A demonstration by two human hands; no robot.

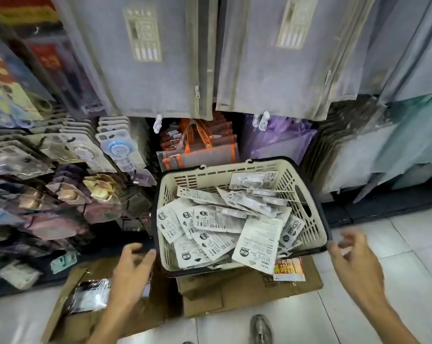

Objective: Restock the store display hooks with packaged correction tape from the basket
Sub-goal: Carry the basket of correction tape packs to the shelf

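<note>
left display: rows of packaged goods (61, 170) hang on hooks at the left, blister packs in white, purple, gold and pink, tilted toward the camera.
cardboard box: an open brown cardboard box (68, 309) lies on the floor at lower left with clear plastic-wrapped packs (91, 295) inside.
left hand: the left hand (131, 266) is just beside the basket's near left corner, fingers spread and lightly bent, holding nothing; whether the fingertips touch the rim i cannot tell.
basket: a cream plastic basket (309, 194) with slotted walls and a dark handle sits on flattened cardboard (247, 291), tilted a little, in front of the shelving.
correction tape: the packaged correction tape (220, 227) fills the basket in a loose heap, white cards with black print, some face up and some overlapping; one pack (256, 244) leans over the near rim.
behind the basket: orange-trimmed mesh bags (200, 150) and purple bags (282, 142) hang low, under large grey zip pouches (148, 58).
red label: a red and yellow printed label (288, 268) lies on the cardboard by the basket's near right corner.
right hand: the right hand (351, 259) is near the basket's right near corner, fingers apart and loosely curled, empty, blurred.
floor: pale tiled floor (396, 244); a shoe (261, 328) shows at the bottom edge.
</note>
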